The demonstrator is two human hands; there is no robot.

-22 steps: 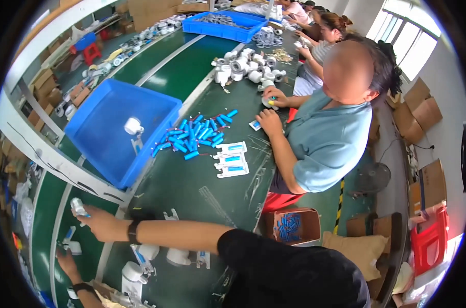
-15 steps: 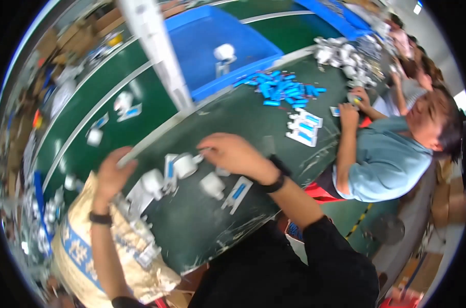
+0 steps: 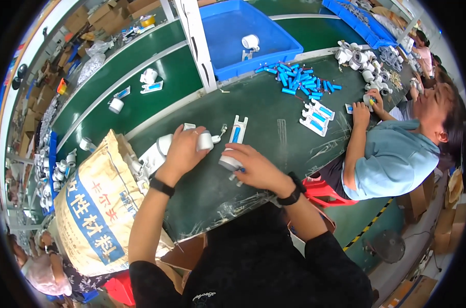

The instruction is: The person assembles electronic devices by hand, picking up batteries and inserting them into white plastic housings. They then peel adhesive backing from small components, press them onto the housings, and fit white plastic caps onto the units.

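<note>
My left hand point(image 3: 184, 154) is closed over the parts on the green table, its fingers curled at a white cup-shaped housing point(image 3: 204, 141) with a small stem. Part of a second white housing point(image 3: 164, 144) shows on that hand's other side. My right hand point(image 3: 256, 167) grips another white housing point(image 3: 229, 163) from above, fingertips on its upper edge; small pieces stick out below it. Between and beyond my hands lies a flat white holder point(image 3: 238, 129) with a blue cell in it. My palms hide the undersides of both grips.
A large paper sack point(image 3: 97, 205) stands at the table's left edge. Blue cells point(image 3: 299, 79) lie heaped ahead, with filled white holders point(image 3: 316, 118) nearer. A blue tray point(image 3: 258, 66) sits beyond, beside a white post point(image 3: 196, 46). At right a co-worker point(image 3: 389, 159) handles parts.
My left hand has come from beside the sack's top onto the housings. My right hand has drawn back nearer and taken hold of a housing. The whole view has also shifted.
</note>
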